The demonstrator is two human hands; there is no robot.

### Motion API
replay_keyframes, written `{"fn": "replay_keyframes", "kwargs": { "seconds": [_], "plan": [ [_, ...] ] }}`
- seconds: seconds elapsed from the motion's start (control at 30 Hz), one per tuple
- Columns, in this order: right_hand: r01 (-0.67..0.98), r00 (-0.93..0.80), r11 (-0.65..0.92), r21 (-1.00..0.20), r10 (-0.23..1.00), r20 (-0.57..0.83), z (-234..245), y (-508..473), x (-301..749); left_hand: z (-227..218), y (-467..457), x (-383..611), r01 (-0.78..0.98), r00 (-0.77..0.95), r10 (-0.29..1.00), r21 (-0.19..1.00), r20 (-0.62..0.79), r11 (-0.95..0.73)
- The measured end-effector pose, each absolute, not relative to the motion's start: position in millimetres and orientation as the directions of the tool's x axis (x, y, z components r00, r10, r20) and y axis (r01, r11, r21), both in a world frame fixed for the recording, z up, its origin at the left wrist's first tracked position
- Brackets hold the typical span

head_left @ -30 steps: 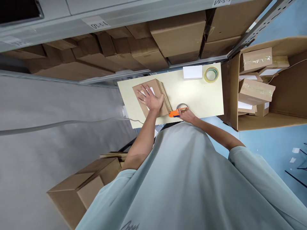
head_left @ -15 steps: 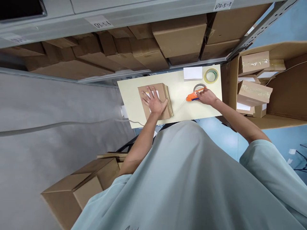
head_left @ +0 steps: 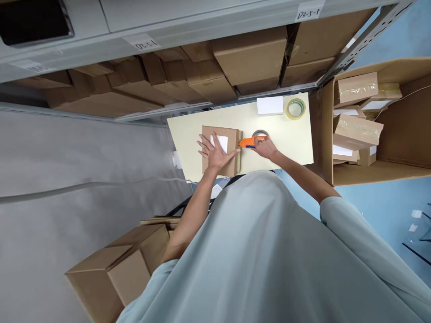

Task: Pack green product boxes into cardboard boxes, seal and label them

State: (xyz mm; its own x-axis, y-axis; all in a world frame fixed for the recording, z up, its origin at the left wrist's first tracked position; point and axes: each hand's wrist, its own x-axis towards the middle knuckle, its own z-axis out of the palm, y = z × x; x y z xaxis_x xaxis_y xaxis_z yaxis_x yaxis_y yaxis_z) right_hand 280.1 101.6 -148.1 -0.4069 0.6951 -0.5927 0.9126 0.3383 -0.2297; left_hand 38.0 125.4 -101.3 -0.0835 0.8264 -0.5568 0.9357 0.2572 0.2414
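A brown cardboard box [head_left: 232, 165] with a white label [head_left: 221, 142] on top lies on the pale tabletop [head_left: 286, 154]. My left hand [head_left: 217, 156] rests flat on the box, fingers spread, partly over the label. In my right hand [head_left: 265, 147] is an orange tape dispenser [head_left: 247, 142], my fingers wrapped around its handle. Its front end is at the right side of the box. The grey tape roll [head_left: 261, 133] on the dispenser shows just above my fingers.
A yellow-green tape roll [head_left: 295, 108] and a white stack of labels [head_left: 270, 105] lie at the table's back. A large open carton [head_left: 326, 134] holding several small boxes stands to the right. Shelving with cartons [head_left: 251, 54] runs behind; more cardboard [head_left: 97, 260] sits at lower left.
My right hand has brought the tape dispenser leftward, up to the box's right side. The box has turned slightly and sits a little farther right in view; my left hand stays on it.
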Motion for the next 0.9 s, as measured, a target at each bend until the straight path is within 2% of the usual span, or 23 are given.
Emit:
{"fn": "replay_keyframes", "kwargs": {
  "seconds": [0.13,0.23,0.3,0.37,0.47,0.53,0.63,0.77,0.9],
  "plan": [
    [0.949,-0.307,0.188,-0.254,0.744,-0.594,-149,86,263,-109,142,53,0.861,-0.312,0.744,0.155,-0.591,0.485],
    [0.961,-0.248,0.117,-0.249,0.76,-0.6,-150,76,254,-112,152,58,0.854,-0.345,0.706,0.105,-0.619,0.51],
    [0.963,-0.242,0.111,-0.245,0.756,-0.608,-150,68,253,-111,154,54,0.896,-0.275,0.731,0.109,-0.624,0.43],
    [0.957,-0.275,0.15,-0.248,0.738,-0.616,-150,59,256,-108,153,45,0.956,-0.109,0.775,0.149,-0.623,0.254],
    [0.914,-0.406,0.297,-0.276,0.681,-0.609,-149,48,267,-105,149,29,0.97,0.198,0.767,0.233,-0.61,-0.066],
    [0.849,-0.525,0.432,-0.305,0.62,-0.583,-148,47,282,-105,148,20,0.946,0.315,0.727,0.261,-0.609,-0.191],
    [0.78,-0.609,0.551,-0.296,0.562,-0.559,-145,60,320,-105,147,13,0.926,0.378,0.694,0.27,-0.613,-0.265],
    [0.855,-0.468,0.502,-0.128,0.641,-0.608,-138,96,385,-103,146,9,0.898,0.44,0.65,0.293,-0.62,-0.328],
    [0.823,-0.505,0.557,-0.113,0.624,-0.596,-133,127,396,-99,144,14,0.862,0.505,0.604,0.331,-0.616,-0.383]
  ]
}}
